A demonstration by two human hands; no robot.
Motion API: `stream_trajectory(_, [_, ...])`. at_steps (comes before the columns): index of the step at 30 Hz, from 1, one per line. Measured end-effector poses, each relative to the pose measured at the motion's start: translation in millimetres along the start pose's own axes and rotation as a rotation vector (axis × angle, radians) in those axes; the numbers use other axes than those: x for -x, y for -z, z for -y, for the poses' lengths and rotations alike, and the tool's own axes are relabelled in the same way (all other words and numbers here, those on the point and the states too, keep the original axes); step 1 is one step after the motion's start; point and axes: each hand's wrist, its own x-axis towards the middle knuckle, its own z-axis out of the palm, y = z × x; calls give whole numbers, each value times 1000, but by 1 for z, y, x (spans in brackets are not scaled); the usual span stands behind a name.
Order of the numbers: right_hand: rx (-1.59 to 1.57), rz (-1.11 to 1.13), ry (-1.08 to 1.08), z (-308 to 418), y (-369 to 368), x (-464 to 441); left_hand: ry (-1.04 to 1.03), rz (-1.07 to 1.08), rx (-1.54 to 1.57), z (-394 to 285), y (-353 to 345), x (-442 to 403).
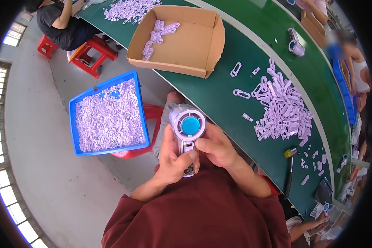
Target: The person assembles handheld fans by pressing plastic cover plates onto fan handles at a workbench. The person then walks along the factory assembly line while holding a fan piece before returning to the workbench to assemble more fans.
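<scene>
A lavender handheld fan [197, 129] with a round turquoise centre is held upright in front of my chest. My left hand [170, 162] is closed around its handle, thumb across the lower front, where dark inner parts show. From the other side, my right hand [218, 147] grips the fan just below its round head, thumb near the small slot at the top of the handle. Its fingers behind the fan are mostly hidden. On the green table [202, 93] to the right lies a heap of lavender plastic handle covers [283, 103], with several loose ones around it.
A cardboard box [190, 45] with several covers sits on the table. A blue bin [146, 124] full of small lavender parts rests on a red stool [126, 154]. A hammer [290, 165] lies at the right. Another fan [295, 43] stands beyond; other people sit nearby.
</scene>
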Motion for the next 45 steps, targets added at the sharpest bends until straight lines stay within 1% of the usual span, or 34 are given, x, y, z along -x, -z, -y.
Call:
stream_trajectory(7, [41, -7, 21, 6, -6, 1, 36, 36, 94, 2, 7, 2])
stream_trajectory(11, [27, -15, -2, 3, -2, 5, 51, -8, -19, -2, 1, 3])
stream_trajectory(14, [68, -56, -14, 8, -4, 7, 62, 60, -121, 0, 0, 7])
stream_trajectory(15, [75, -61, 16, 9, -6, 7, 67, 29, -109, -1, -4, 7])
stream_trajectory(16, [188, -34, 108, 7, -5, 5, 74, -5, -102, -1, -6, 7])
stream_trajectory(17, [255, -32, 125, 8, -6, 6, 23, 29, -135, 3, -4, 6])
stream_trajectory(18, [257, -36, 123, 8, -5, 7, 47, 20, -124, 1, -7, 6])
stream_trajectory(20, [260, -43, 117, 7, -3, 9, 28, 25, -163, 3, -8, 4])
stream_trajectory(23, [242, -48, 117, 9, -6, 15, -32, 43, -283, 16, 1, 10])
stream_trajectory(26, [253, -81, 63, 19, -8, 22, -38, 48, -421, 22, 5, 11])
stream_trajectory(28, [414, -109, 109, 26, -8, 26, -31, 53, -501, 24, 4, 10])
stream_trajectory(29, [519, -117, 172, 30, -7, 25, -92, 75, -605, 31, 10, 9])
stream_trajectory(30, [628, -130, 235, 36, -6, 27, -104, 106, -686, 30, 8, 6])
stream_trajectory(31, [570, -136, 197, 43, -9, 31, -119, 135, -767, 29, 6, 3])
stream_trajectory(34, [516, -119, 126, 70, -4, 43, -114, 275, -654, 18, -18, -11])
stream_trajectory(35, [581, -143, 120, 78, -3, 47, -228, 413, -980, 10, -16, -19])
stream_trajectory(37, [643, -162, 81, 90, 2, 55, -243, 380, -828, 11, -31, -28])
stream_trajectory(39, [684, -172, 68, 99, 6, 59, -306, 365, -836, 10, -42, -39])
stream_trajectory(42, [646, -220, 94, 114, 8, 63, -387, 369, -865, 9, -53, -54])
stream_trajectory(43, [675, -264, 109, 119, 10, 65, -416, 384, -942, 11, -50, -60])
stream_trajectory(44, [713, -350, 220, 124, 12, 66, -537, 343, -928, 9, -57, -67])
stream_trajectory(45, [736, -395, 247, 138, 22, 68, -515, 296, -915, 14, -51, -71])
